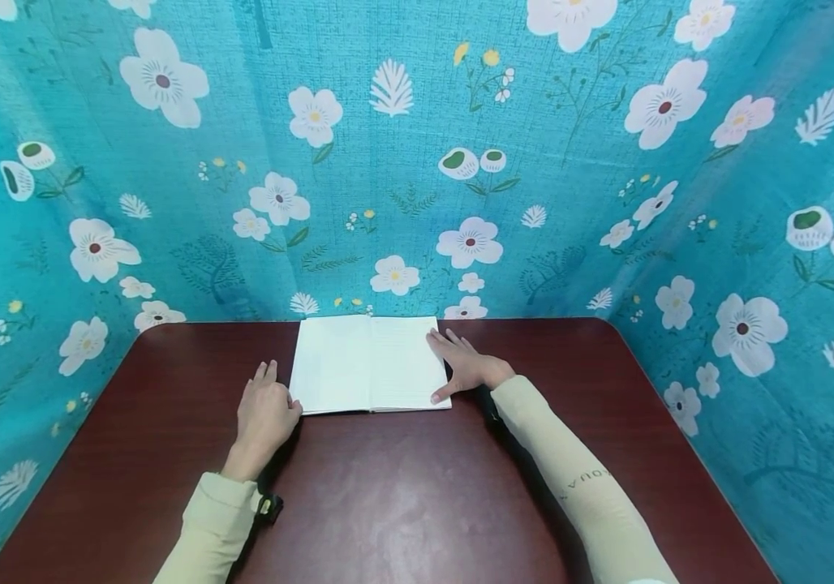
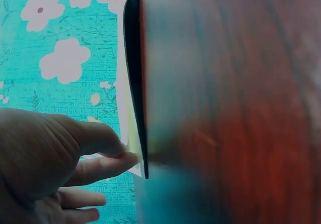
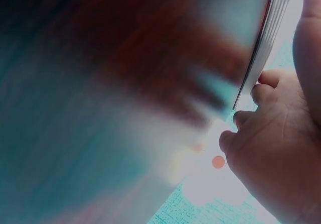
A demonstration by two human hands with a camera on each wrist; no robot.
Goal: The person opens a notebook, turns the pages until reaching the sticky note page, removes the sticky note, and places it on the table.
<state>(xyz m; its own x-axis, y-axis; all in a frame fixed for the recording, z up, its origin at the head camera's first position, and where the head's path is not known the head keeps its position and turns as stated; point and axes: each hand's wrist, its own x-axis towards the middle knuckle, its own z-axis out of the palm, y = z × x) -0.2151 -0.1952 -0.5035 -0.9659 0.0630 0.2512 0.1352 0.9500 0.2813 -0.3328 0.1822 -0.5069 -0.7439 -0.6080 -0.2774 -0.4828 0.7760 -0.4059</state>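
Observation:
An open notebook (image 1: 333,365) with pale pages and a dark cover lies near the far edge of the table. My left hand (image 1: 265,414) is at its near left corner. In the left wrist view the thumb and index fingertip of that hand (image 2: 60,156) meet at the corner of the notebook (image 2: 134,83), pinching its edge; the other fingers extend past it. My right hand (image 1: 466,367) lies spread over the right page's outer edge, its thumb near the lower corner. The right wrist view shows this hand (image 3: 281,128) beside the page block (image 3: 271,33).
The notebook rests on a dark red-brown glossy table (image 1: 388,503). A teal floral curtain (image 1: 402,178) hangs behind the table and along both sides. A dark wrist strap (image 1: 268,508) is on the left sleeve.

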